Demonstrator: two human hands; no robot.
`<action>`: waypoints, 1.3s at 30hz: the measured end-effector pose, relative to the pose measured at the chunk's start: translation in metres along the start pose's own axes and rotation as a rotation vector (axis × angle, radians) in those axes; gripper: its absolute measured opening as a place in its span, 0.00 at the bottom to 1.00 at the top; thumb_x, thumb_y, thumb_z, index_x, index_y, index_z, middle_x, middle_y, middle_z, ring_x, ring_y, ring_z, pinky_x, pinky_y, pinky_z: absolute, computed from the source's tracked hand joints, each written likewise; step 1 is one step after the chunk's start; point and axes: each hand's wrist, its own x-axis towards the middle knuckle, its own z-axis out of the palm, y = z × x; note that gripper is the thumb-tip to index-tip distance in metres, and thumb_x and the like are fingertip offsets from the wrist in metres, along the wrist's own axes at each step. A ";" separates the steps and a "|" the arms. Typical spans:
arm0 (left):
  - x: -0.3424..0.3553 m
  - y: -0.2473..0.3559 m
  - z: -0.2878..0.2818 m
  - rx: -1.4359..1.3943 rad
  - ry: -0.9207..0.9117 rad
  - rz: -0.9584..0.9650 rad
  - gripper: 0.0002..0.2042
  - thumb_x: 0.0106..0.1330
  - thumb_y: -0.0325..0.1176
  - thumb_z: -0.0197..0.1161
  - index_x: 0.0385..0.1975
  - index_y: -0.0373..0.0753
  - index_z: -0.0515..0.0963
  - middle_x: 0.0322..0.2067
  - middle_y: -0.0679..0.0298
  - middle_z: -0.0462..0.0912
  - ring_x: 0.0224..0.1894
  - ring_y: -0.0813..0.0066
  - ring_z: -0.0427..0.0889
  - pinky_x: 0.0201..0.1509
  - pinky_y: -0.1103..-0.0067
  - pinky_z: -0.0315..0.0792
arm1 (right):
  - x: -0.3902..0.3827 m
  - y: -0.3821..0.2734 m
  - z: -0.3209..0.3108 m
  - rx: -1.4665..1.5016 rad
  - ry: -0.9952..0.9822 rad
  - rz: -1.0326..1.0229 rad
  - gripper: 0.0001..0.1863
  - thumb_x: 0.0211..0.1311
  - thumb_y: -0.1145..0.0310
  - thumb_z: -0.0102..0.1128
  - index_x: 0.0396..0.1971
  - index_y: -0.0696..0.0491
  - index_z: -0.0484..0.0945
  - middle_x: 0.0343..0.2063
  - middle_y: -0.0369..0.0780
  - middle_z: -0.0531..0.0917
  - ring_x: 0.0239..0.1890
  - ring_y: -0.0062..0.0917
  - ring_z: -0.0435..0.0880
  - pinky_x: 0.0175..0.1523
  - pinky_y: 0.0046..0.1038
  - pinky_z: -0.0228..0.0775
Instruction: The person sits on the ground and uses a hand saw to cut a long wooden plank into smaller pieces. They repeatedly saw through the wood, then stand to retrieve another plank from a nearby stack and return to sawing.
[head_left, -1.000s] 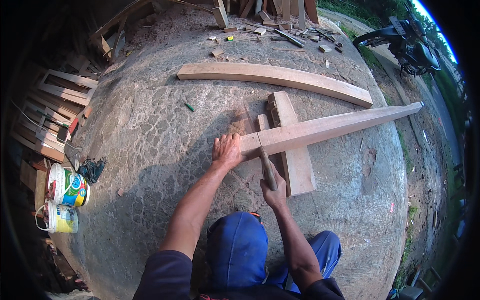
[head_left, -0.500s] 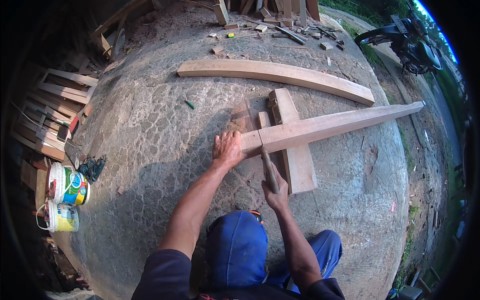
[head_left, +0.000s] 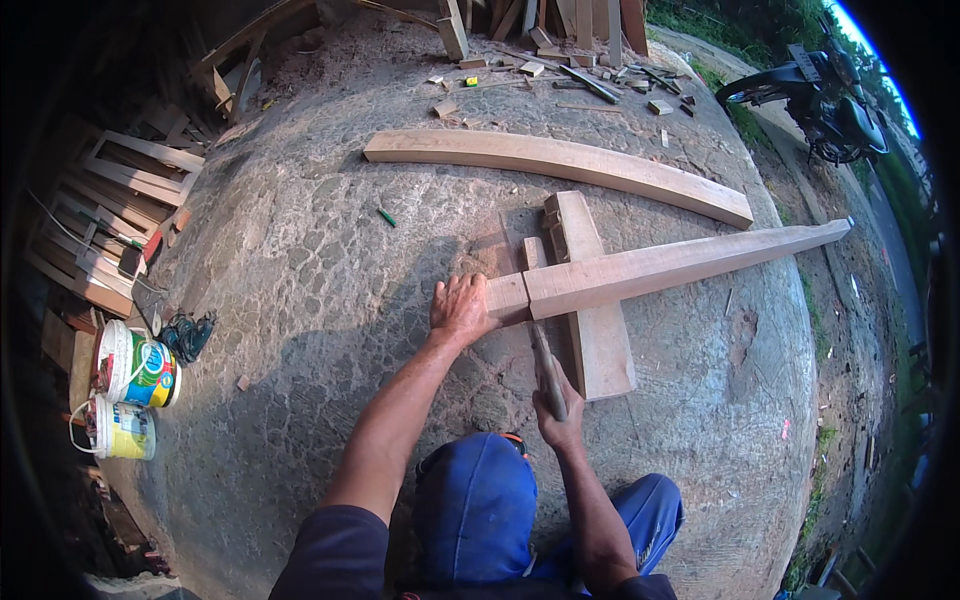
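Observation:
A long squared wooden beam (head_left: pixel 680 262) slants across a shorter block of wood (head_left: pixel 600 345) on the ground. A cut line crosses it near its left end. My left hand (head_left: pixel 460 308) is closed over that end, its fingers curled across the upper face. In my right hand (head_left: pixel 562 412) is the handle of a handsaw (head_left: pixel 547 365), closed in the fist just on my side of the beam. The saw lines up with the cut; most of its blade is hidden by the wood. A small wood piece (head_left: pixel 535 253) lies beyond the cut.
Another long beam (head_left: pixel 560 165) lies farther off. A green marker-like stick (head_left: pixel 386 216) is on the concrete. Two buckets (head_left: pixel 120 430) and stacked wooden frames (head_left: pixel 120 215) stand left. Offcuts (head_left: pixel 600 88) litter the back; a motorcycle (head_left: pixel 830 105) is parked far right. My blue-clad knee (head_left: pixel 475 510) is close.
My right hand and the saw handle have come slightly nearer to me along the cut. My left hand stays on the beam end. The whole view has shifted a little.

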 end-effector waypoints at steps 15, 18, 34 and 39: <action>0.004 -0.018 0.016 -0.061 0.018 0.005 0.39 0.47 0.54 0.83 0.55 0.40 0.73 0.54 0.58 0.81 0.61 0.58 0.76 0.65 0.60 0.65 | -0.052 -0.002 -0.020 -0.020 -0.047 0.070 0.38 0.58 0.75 0.64 0.72 0.57 0.68 0.54 0.51 0.86 0.50 0.35 0.90 0.56 0.32 0.79; 0.004 -0.027 0.021 -0.146 0.002 -0.036 0.39 0.48 0.54 0.82 0.55 0.40 0.73 0.53 0.56 0.81 0.60 0.57 0.76 0.65 0.59 0.65 | -0.033 -0.003 -0.011 -0.099 -0.123 0.204 0.37 0.59 0.76 0.63 0.72 0.54 0.69 0.53 0.50 0.87 0.53 0.35 0.89 0.57 0.31 0.78; -0.024 -0.036 0.070 -0.156 0.173 0.003 0.37 0.49 0.51 0.83 0.56 0.43 0.72 0.54 0.60 0.78 0.57 0.57 0.75 0.61 0.60 0.65 | -0.088 -0.041 -0.040 -0.084 0.009 0.093 0.37 0.59 0.75 0.65 0.72 0.54 0.70 0.33 0.44 0.87 0.32 0.22 0.84 0.44 0.29 0.78; -0.053 -0.055 0.084 -0.158 0.227 -0.110 0.37 0.49 0.52 0.83 0.56 0.42 0.73 0.52 0.57 0.80 0.60 0.56 0.75 0.64 0.59 0.65 | -0.158 -0.066 -0.076 -0.131 -0.026 0.318 0.39 0.55 0.79 0.66 0.71 0.60 0.70 0.27 0.37 0.85 0.26 0.13 0.79 0.36 0.21 0.75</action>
